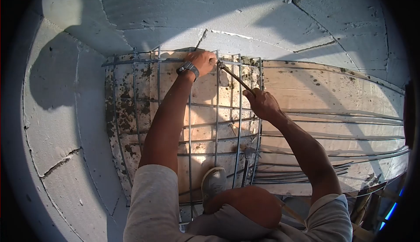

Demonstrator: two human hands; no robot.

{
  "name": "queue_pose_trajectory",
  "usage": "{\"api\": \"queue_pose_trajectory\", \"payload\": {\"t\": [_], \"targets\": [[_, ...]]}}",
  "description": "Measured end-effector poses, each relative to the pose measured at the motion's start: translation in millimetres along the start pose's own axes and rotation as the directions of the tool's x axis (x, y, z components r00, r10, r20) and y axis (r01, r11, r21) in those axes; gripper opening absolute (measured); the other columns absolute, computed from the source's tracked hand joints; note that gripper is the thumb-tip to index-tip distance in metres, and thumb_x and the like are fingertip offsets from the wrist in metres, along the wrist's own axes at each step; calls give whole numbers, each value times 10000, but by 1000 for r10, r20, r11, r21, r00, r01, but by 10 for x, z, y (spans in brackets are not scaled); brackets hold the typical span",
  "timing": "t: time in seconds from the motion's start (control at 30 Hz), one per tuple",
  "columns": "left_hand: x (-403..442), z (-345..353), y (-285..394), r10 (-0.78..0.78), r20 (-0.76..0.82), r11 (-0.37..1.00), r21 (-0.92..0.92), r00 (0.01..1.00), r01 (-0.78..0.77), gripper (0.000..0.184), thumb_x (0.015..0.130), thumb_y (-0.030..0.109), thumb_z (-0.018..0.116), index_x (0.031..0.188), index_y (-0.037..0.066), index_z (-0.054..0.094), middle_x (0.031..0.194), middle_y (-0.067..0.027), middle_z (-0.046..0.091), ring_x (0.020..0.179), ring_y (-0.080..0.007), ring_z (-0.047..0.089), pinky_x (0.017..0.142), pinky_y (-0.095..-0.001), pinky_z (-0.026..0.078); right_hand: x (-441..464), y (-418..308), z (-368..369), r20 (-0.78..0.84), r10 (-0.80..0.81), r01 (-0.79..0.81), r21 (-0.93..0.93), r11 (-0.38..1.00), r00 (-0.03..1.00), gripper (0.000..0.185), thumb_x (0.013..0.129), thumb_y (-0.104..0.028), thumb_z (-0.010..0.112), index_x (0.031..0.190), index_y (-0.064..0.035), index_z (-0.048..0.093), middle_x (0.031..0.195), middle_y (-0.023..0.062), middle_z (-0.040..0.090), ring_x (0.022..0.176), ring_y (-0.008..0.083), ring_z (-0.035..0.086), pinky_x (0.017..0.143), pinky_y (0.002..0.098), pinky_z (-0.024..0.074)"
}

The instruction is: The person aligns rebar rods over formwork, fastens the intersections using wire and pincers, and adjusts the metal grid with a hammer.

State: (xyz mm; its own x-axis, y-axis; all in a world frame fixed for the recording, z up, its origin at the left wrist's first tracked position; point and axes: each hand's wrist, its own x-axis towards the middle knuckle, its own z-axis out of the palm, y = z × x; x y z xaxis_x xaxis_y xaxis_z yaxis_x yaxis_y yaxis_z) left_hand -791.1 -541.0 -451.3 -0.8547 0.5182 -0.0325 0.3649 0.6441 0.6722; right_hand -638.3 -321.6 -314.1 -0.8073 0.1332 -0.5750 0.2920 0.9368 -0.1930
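Note:
At the wall-side edge of a rebar grid [217, 111], my left hand [201, 62] is closed around a bar crossing, with a watch [188, 70] on the wrist. What its fingers pinch is hidden. My right hand [262, 103] is wrapped round the handle of a long thin metal tool [236, 79]. The tool's head meets the bars just right of my left hand. Beneath the grid lie stained, light boards [173, 84].
A block wall [245, 19] rises beyond the grid, and another stands at the left [57, 146]. A hammer [248, 153] rests among the bars near my shoe [214, 180]. Long loose bars [297, 176] lie over boards at the right.

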Motion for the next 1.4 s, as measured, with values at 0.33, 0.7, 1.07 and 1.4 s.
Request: {"api": "queue_pose_trajectory", "payload": {"t": [0.33,0.7,1.07,1.4], "targets": [[-3,-30,13,9,-43,995,97,999,-5,300,969,369,564,1120,180,741,1072,-128,744,995,-334,704,892,-475,529,-227,-730,1179,207,-517,-545,495,-677,830,704,899,-721,579,1107,-48,585,741,-47,480,642,89,520,596,238,478],[15,-21,-12,-9,5,997,81,1000,9,235,940,328,622,1074,182,750,983,-96,744,919,-330,703,826,-461,539,-203,93,299,-316,-186,302,375,876,930,433,816,-321,767,1118,-25,672,844,169,698,715,309,664,693,408,531],[12,-15,-16,9,-24,998,56,1000,-7,263,947,349,612,1114,195,745,1057,-103,749,984,-325,705,884,-462,528,-204,277,819,333,-496,-543,754,-370,802,624,1011,-561,524,1269,6,562,790,27,609,661,131,633,598,316,526],[3,-42,-5,13,8,999,51,1000,-14,297,961,368,594,1130,170,738,1089,-118,740,1009,-335,697,893,-460,537,-399,-416,1316,-207,185,163,960,226,961,284,1061,-309,549,990,-35,571,725,69,640,528,147,608,491,302,514]]}}
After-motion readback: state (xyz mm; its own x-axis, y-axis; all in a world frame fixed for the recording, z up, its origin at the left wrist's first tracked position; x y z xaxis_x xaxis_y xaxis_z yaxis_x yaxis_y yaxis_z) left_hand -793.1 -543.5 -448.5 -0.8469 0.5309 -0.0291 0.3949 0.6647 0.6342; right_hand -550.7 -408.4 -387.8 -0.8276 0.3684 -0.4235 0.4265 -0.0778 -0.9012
